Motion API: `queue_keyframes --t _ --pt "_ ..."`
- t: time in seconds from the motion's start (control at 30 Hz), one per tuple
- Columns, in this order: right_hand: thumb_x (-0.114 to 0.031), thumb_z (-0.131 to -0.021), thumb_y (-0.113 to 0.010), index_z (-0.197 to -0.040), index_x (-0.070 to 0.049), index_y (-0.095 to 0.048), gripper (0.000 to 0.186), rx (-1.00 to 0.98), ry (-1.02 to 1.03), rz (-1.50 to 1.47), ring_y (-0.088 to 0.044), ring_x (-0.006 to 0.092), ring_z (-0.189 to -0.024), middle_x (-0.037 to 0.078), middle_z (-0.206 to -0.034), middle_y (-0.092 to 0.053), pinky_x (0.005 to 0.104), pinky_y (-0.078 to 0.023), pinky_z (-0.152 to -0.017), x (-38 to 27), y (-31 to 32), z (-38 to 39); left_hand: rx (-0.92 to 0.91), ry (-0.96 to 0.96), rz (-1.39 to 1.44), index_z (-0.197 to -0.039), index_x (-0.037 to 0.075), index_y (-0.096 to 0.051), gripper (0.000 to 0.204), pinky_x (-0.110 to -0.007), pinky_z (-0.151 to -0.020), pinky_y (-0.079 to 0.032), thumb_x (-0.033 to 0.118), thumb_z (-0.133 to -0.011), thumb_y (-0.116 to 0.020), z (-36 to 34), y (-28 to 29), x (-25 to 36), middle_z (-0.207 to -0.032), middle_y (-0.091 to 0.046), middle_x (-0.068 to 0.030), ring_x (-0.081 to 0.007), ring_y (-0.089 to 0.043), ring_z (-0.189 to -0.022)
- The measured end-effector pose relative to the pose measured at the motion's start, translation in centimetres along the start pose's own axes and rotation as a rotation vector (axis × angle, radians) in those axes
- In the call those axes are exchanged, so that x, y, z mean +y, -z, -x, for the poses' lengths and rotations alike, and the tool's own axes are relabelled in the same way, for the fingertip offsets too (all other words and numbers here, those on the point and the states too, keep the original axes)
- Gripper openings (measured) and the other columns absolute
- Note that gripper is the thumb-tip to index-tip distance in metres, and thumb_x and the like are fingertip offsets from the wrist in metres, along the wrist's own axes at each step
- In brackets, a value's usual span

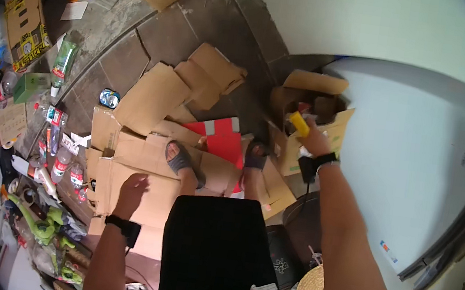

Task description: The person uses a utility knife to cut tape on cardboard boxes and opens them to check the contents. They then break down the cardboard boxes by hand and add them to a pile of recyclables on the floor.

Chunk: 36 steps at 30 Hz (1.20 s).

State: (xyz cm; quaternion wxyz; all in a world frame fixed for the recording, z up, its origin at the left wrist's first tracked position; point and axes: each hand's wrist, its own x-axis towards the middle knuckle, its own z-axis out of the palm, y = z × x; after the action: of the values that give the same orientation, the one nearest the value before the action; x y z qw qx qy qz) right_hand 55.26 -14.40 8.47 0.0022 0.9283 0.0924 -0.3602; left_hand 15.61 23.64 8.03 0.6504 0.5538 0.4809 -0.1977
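Note:
My right hand point(318, 140) reaches out over an open cardboard box point(337, 129) and is closed on a small yellow block-like object point(299, 123), whose exact kind I cannot make out. Inside the box are dark and reddish items, partly hidden by that hand. Loosely bent, with its fingers a little apart, my left hand point(132, 193) holds nothing. It hovers over flattened cardboard sheets point(151, 184) spread on the floor. Both wrists wear black bands with a small dark device.
My sandalled feet stand on the cardboard, beside a red flattened carton point(224, 138). A crushed can point(109, 98), a green bottle point(64, 58) and several plastic bottles lie leftward. A whiteboard point(419, 158) leans at right; a straw hat point(312, 286) sits near my right forearm.

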Motion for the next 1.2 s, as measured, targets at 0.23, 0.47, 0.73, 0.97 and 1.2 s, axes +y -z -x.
queue_keyframes --t 0.23,0.47,0.73,0.97,1.2 --pt "-0.015 -0.075 -0.064 -0.098 -0.009 -0.054 0.026 0.132 0.331 0.009 -0.062 0.0367 -0.077 0.017 -0.079 -0.063 0.0482 -0.049 -0.066 3.6 -3.7 1.9 -0.123 -0.412 -0.556 -0.115 0.003 -0.057 0.026 -0.031 -0.082 -0.05 0.01 -0.089 -0.06 -3.5 -13.1 11.5 -0.101 -0.063 -0.0087 -0.0184 -0.061 -0.091" --pt "-0.005 -0.069 -0.066 -0.099 -0.011 -0.054 0.033 -0.028 0.593 -0.052 -0.056 0.0331 -0.087 0.011 -0.084 -0.058 0.0407 -0.046 -0.08 4.1 1.4 11.4 -0.452 -1.228 -1.108 -0.132 0.011 -0.046 0.052 -0.042 -0.104 -0.036 0.003 -0.082 -0.057 -2.6 -23.4 18.1 -0.121 -0.055 -0.0176 -0.0308 -0.049 -0.118" --pt "-0.01 -0.068 -0.073 -0.101 -0.014 -0.055 0.038 -0.177 0.832 -0.118 -0.056 0.0281 -0.089 0.007 -0.086 -0.058 0.0365 -0.047 -0.082 4.2 3.2 11.1 -0.663 -0.658 -1.384 -0.131 0.024 -0.049 0.052 -0.048 -0.112 -0.022 0.015 -0.081 -0.061 -3.3 -21.7 17.8 -0.105 -0.066 -0.0119 -0.0242 -0.053 -0.116" --pt "-0.009 -0.07 -0.071 -0.102 -0.014 -0.056 0.035 -0.118 0.831 -0.066 -0.057 0.0287 -0.091 0.008 -0.087 -0.059 0.037 -0.047 -0.082 4.0 2.8 10.2 -0.309 -0.949 -1.428 -0.102 0.015 -0.066 0.024 -0.051 -0.112 -0.021 0.013 -0.081 -0.055 0.1 -18.6 15.1 -0.079 -0.062 -0.0026 -0.0181 -0.06 -0.091" --pt "-0.009 -0.07 -0.07 -0.102 -0.014 -0.057 0.035 0.113 0.766 -0.004 -0.057 0.0308 -0.096 0.009 -0.09 -0.062 0.039 -0.046 -0.086 2.4 3.8 8.4 0.129 -0.743 -1.449 -0.114 0.008 -0.053 0.03 -0.055 -0.108 -0.025 0.01 -0.084 -0.05 3.2 -9.2 10.3 -0.088 -0.063 -0.0096 -0.0255 -0.061 -0.088"
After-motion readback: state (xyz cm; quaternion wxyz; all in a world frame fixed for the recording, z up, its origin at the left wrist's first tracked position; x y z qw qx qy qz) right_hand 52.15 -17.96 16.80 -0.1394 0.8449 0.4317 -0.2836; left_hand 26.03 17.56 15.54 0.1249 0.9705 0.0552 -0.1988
